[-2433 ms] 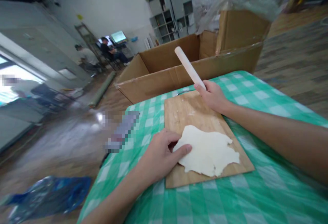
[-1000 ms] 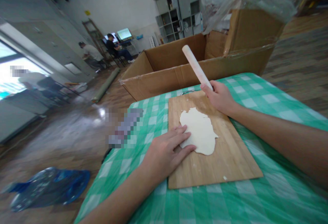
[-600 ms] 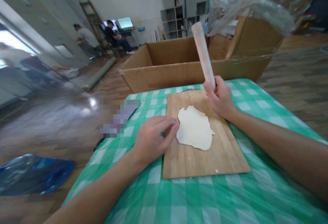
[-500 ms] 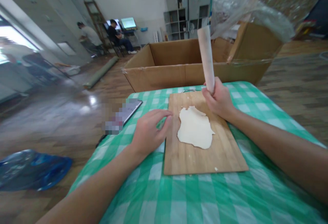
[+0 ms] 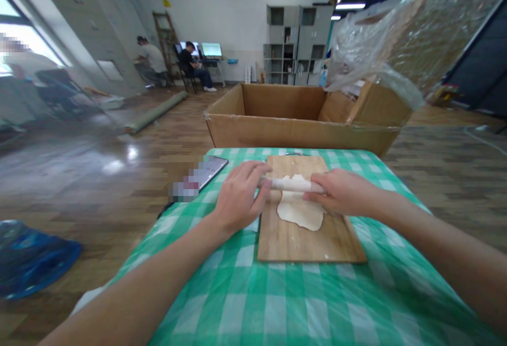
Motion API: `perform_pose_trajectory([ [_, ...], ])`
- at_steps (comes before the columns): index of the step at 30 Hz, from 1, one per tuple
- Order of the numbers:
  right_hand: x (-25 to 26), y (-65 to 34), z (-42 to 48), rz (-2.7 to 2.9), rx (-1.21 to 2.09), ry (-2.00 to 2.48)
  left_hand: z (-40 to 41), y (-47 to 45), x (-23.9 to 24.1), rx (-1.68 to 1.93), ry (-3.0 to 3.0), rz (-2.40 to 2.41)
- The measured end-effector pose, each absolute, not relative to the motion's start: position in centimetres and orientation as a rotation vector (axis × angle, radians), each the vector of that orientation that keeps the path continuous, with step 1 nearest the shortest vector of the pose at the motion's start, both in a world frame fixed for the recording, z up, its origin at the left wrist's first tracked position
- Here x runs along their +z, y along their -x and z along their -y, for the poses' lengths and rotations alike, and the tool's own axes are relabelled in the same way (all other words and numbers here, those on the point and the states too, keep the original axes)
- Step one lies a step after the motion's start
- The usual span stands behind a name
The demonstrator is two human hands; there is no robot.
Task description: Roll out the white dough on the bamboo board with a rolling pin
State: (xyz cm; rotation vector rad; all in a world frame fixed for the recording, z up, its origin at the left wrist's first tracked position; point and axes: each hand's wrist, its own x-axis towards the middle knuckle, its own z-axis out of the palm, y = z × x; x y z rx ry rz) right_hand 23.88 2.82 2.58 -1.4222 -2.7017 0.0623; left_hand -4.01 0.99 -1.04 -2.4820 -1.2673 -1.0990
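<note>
A pale rolling pin point(image 5: 292, 185) lies crosswise over a flat sheet of dough point(image 5: 301, 211), hiding a strip of it. My left hand point(image 5: 244, 194) is closed around the pin's left end, and my right hand point(image 5: 339, 190) grips its right end. Under the dough is a wooden cutting board point(image 5: 309, 245) with a metal handle at its far edge. Small dough crumbs dot the board near its front.
The board rests on a green-and-white checked tablecloth point(image 5: 222, 304). A phone point(image 5: 208, 171), partly blurred out, lies at the table's left edge. Beyond stands a large open cardboard box point(image 5: 301, 132). A blue plastic bag point(image 5: 37, 261) is on the floor; several people sit farther back.
My right hand has lowered the rolling pin from upright to level over the dough. My left hand has taken hold of its other end. The camera view has tilted up.
</note>
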Motion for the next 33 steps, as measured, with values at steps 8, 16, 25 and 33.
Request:
perform_pose_trajectory([
  [8, 1.0, -24.5, 2.7, 2.730, 0.281, 1.402, 1.1, 1.1, -1.8, -0.378, 2.682, 1.370],
  [16, -0.8, -25.0, 3.3, 2.566, 0.244, 1.460, 1.9, 0.8, -2.0, -0.350, 2.609, 1.501],
  [25, -1.4, -24.9, 2.8, 2.593, 0.036, 1.680, 2.5, 0.2, -2.0, -0.246, 2.574, 1.609],
  [33, -0.8, -23.9, 2.2, 2.553, -0.076, 1.766, 2.5, 0.1, -2.1, -0.217, 2.602, 1.518],
])
